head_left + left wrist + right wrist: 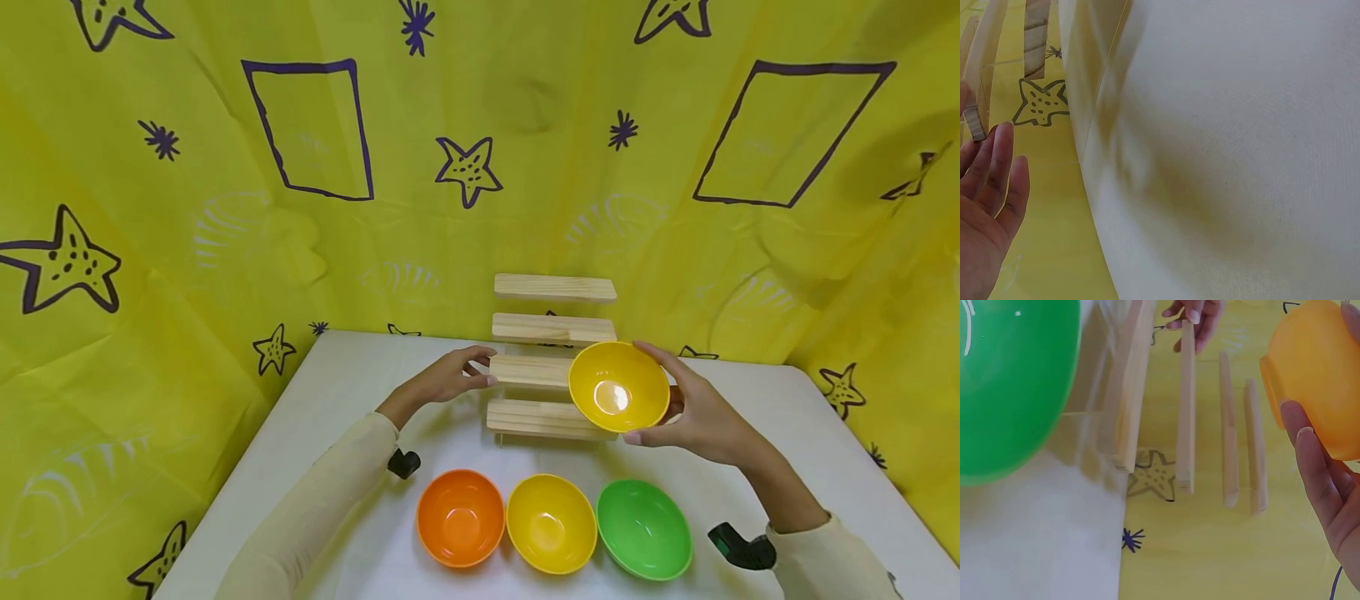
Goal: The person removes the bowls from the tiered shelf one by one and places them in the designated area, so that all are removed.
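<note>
My right hand [708,417] holds a yellow bowl [618,387] by its rim, raised in front of the right part of a tiered wooden shelf [551,417]. The bowl's inside faces the head camera; its orange-looking outer side [1316,381] shows in the right wrist view. At the shelf's left side, my left hand [450,377] pinches the end of the second board from the bottom between thumb and fingers. Three bowls stand in a row before the shelf: orange [460,518], yellow [551,525] and green [645,530].
A white table [360,367] carries the shelf and bowls. Behind it and along both sides hangs a yellow curtain [525,225] with starfish drawings. In the right wrist view, the green bowl fills the upper left corner.
</note>
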Action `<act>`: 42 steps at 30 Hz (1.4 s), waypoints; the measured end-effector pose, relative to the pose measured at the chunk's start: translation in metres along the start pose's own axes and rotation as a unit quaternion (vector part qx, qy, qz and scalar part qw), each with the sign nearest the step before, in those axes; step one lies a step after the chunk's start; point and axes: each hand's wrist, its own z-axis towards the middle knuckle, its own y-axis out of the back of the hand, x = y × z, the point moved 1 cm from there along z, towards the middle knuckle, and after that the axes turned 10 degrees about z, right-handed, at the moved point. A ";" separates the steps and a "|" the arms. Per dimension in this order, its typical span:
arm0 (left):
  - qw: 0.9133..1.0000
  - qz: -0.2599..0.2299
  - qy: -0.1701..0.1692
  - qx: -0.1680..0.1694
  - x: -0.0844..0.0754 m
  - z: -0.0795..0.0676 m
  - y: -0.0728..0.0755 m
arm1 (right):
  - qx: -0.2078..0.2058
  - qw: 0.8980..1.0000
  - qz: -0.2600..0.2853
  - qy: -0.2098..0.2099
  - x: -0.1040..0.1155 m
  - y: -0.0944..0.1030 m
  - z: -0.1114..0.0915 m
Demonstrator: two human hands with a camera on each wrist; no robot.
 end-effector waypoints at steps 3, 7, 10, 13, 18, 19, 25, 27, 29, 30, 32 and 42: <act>1.000 0.002 -0.002 0.000 0.001 0.000 0.000 | 0.000 1.000 -0.003 0.002 -0.003 0.000 -0.006; 1.000 0.002 -0.007 0.002 0.001 0.001 0.001 | -0.003 1.000 -0.003 -0.001 -0.007 0.000 -0.016; 1.000 0.002 -0.004 0.002 0.000 0.001 0.001 | -0.004 1.000 0.001 -0.008 -0.009 0.000 -0.025; 1.000 0.002 0.000 0.001 -0.001 0.001 0.001 | -0.007 1.000 0.002 -0.014 -0.012 0.001 -0.033; 1.000 0.004 0.002 0.001 -0.001 0.001 0.001 | -0.020 1.000 -0.003 -0.020 -0.020 0.003 -0.046; 1.000 0.004 0.002 0.001 -0.001 0.001 0.001 | -0.022 1.000 -0.002 -0.021 -0.021 0.003 -0.049; 1.000 0.004 0.002 0.000 -0.001 0.000 0.001 | -0.033 0.998 -0.009 -0.043 -0.027 0.008 -0.063; 1.000 0.003 0.002 0.000 0.000 0.000 0.001 | -0.034 0.998 -0.009 -0.049 -0.028 0.008 -0.067; 1.000 0.002 0.001 0.001 0.000 -0.001 0.001 | -0.033 0.998 -0.008 -0.051 -0.031 0.008 -0.071; 1.000 0.001 0.001 0.001 0.000 -0.001 0.001 | -0.032 0.998 -0.007 -0.052 -0.031 0.008 -0.073; 1.000 0.002 0.001 0.002 0.000 -0.001 0.001 | -0.034 0.998 -0.001 -0.056 -0.034 0.008 -0.076; 1.000 0.003 -0.002 0.006 0.000 -0.002 0.002 | -0.037 0.997 0.017 -0.065 -0.044 0.012 -0.093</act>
